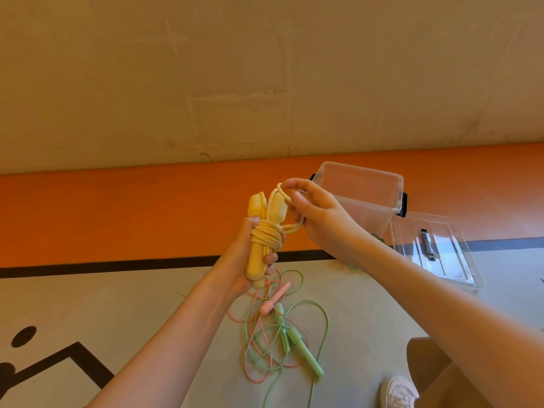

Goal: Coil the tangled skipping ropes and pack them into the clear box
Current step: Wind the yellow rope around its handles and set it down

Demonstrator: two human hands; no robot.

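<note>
My left hand (247, 254) grips a yellow skipping rope (265, 237), its two handles upright side by side and its cord wound several times around them. My right hand (315, 213) pinches a loose loop of that yellow cord just right of the handle tops. On the floor below lie a green rope (304, 353) and a pink rope (275, 298), their thin cords tangled together. The clear box (362, 192) stands open on the floor beyond my right hand.
The box's clear lid (435, 248) lies flat on the floor right of the box. A white shoe (397, 391) and a trouser leg show at the bottom right. A wall with an orange band runs along the back; black lines mark the grey floor.
</note>
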